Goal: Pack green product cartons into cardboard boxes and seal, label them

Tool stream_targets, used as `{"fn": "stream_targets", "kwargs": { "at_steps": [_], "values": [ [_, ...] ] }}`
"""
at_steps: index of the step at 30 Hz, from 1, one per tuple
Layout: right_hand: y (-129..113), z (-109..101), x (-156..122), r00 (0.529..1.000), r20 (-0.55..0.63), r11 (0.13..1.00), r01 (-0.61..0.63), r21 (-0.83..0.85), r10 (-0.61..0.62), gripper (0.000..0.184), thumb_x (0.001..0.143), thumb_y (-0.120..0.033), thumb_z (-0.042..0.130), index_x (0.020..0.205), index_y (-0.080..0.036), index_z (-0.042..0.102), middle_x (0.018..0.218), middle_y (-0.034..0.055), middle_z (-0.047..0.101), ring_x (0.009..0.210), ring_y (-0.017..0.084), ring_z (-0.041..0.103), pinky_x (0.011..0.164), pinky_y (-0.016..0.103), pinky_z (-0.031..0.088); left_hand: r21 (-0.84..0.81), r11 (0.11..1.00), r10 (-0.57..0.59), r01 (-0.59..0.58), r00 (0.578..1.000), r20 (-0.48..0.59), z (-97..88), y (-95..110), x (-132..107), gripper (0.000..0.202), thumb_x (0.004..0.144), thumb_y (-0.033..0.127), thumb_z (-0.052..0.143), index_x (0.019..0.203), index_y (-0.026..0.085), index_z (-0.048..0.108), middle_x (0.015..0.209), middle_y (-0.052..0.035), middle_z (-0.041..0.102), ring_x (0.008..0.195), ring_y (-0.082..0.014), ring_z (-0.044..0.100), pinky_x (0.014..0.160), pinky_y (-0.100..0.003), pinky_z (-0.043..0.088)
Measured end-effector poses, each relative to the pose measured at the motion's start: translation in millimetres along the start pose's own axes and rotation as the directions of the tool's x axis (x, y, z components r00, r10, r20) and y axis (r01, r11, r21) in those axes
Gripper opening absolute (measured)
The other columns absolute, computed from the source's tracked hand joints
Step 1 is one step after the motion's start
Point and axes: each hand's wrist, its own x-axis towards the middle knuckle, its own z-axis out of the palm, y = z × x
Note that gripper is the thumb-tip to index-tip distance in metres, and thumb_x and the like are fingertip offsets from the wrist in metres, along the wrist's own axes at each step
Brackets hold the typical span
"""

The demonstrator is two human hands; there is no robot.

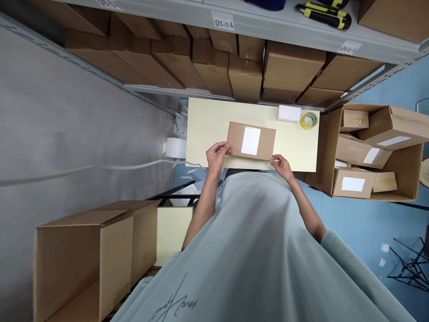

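Note:
A flat brown cardboard box (266, 142) with a white label (250, 140) on its top lies at the middle of a pale yellow table (208, 116). My left hand (217, 155) pinches the box at its near left corner, thumb and fingers closed together. At the near right corner, my right hand (280, 165) has its fingertips closed on the box edge. Towards the back right of the table are a roll of yellow tape (304, 125) and a white stack or small box (288, 113).
A large open carton (326, 156) holding several smaller boxes stands right of the table. Shelving with several cartons (246, 78) rises behind it; yellow-black cutters (326, 17) lie above. An open carton (115, 264) sits at lower left. A white cable (147, 165) crosses the left side.

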Motion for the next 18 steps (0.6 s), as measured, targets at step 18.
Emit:
{"fn": "stream_targets", "kwargs": {
  "at_steps": [18],
  "values": [
    [-5, 2, -1, 0.999, -0.024, 1.0, -0.022, -0.002, 0.022, 0.049, 0.087, -0.065, 0.075, 0.115, -0.025, 0.069, 0.113, 0.0095, 0.082, 0.091, 0.024, 0.08, 0.093, 0.044, 0.066, 0.008, 0.999, 0.041, -0.04, 0.996, -0.085, -9.5, 0, 11, 0.035, 0.076, 0.04, 0.085, 0.104, 0.019, 0.083, 0.085, -0.0026, 0.077, 0.068, -0.0129, 0.071, 0.072, -0.027, 0.06]
  ]
}}
